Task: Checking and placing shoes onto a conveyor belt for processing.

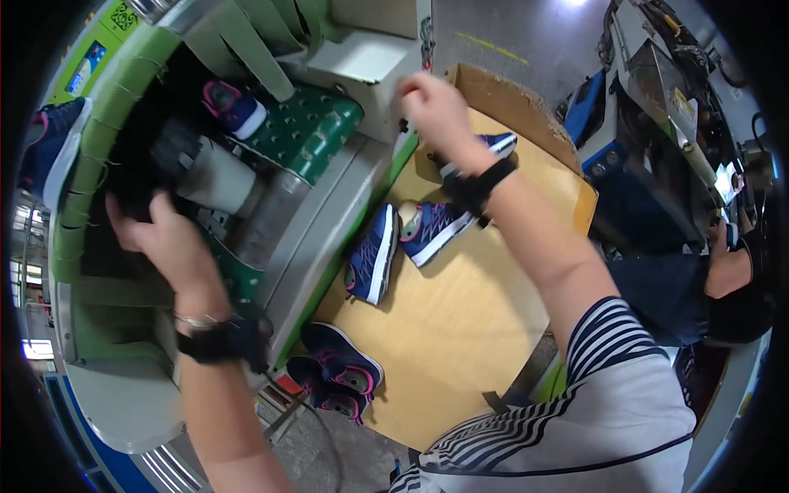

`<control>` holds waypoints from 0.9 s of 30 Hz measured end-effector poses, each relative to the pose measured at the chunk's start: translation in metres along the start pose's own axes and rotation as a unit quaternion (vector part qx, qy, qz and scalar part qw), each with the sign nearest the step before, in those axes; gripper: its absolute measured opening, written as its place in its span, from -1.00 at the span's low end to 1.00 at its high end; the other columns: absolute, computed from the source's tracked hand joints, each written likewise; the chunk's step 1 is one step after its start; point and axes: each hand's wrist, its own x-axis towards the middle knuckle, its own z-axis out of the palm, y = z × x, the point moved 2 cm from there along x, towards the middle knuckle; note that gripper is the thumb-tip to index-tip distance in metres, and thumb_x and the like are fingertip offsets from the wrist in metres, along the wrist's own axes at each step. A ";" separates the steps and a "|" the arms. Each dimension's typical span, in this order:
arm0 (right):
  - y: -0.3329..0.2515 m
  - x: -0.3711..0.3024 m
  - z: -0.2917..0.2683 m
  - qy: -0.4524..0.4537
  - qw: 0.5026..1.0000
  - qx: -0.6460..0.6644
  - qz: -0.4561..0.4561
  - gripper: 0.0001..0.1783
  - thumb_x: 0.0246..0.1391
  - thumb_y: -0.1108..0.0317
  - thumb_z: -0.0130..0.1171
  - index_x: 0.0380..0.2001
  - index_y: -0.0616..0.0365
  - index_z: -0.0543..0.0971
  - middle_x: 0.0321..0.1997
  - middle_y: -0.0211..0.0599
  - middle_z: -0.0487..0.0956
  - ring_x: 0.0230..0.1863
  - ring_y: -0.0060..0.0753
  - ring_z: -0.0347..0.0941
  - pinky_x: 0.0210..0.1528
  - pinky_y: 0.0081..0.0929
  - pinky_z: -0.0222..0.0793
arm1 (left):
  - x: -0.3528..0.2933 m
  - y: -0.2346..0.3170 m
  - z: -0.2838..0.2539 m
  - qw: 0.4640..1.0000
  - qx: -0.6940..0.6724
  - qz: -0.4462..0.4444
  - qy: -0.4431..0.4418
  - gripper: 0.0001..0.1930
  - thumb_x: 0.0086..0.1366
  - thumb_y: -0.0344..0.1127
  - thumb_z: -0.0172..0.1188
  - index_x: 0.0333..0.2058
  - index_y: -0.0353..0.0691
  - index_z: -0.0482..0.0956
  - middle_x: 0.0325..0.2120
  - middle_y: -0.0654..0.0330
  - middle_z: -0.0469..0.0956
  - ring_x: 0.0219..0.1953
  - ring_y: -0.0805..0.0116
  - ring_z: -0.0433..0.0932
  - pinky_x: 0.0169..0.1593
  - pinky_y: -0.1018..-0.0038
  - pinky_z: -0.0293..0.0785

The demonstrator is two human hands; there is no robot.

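Just below right grip [434, 111], navy sneaker [503, 145] lies on wooden counter [460, 329]. Right grip curled narrow; can't tell if holding. Left grip [160, 230] spread wide, over machine [308, 255] opening; second sneaker [236, 108] beyond it, on green belt [316, 127].

Head view: left fisheye of the pair on my head, looking steeply down, upright, unmirrored. Close range: my left forearm [218, 403] comes in from the bottom edge, my shirt [592, 419] fills the lower right. Hands [437, 115] land in the upper half and at left. Table [444, 337] seen from above, centre; machine [316, 234] at left. Floor [514, 33] up top is farther off. Dark round rim, edges bow near it.
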 end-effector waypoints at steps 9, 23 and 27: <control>0.226 -0.083 -0.062 -0.091 0.967 -0.050 0.234 -0.46 0.41 -0.07 -0.29 0.07 0.02 0.54 -0.02 -0.25 0.63 0.11 -0.21 0.49 0.35 -0.06 0.07 | -0.249 -0.004 0.106 0.813 0.042 0.150 -0.561 -0.53 0.28 -0.17 0.21 0.08 -0.30 0.45 -0.02 -0.02 0.54 0.07 -0.03 0.47 0.32 0.02 0.07; 0.023 -0.215 -0.011 -0.372 0.921 -0.089 0.072 -0.35 0.26 -0.24 -0.05 -0.01 0.14 0.58 0.08 0.10 0.49 0.21 0.12 0.29 0.28 -0.07 0.12 | -0.372 0.057 -0.094 0.723 0.020 0.003 -0.690 -0.33 0.08 -0.25 0.40 0.11 -0.37 0.33 -0.16 -0.12 0.35 -0.18 -0.21 0.51 -0.13 0.14 0.51; -0.014 -0.264 -0.044 -0.511 0.843 0.141 0.093 -0.46 0.30 -0.08 0.01 -0.04 0.23 0.58 -0.08 0.00 0.57 0.07 -0.02 0.41 0.22 -0.27 0.26 | -0.346 0.086 -0.126 0.604 -0.052 -0.157 -0.780 -0.56 0.19 -0.25 0.35 -0.05 -0.41 0.48 -0.27 -0.08 0.49 -0.22 -0.03 0.55 -0.17 0.26 0.52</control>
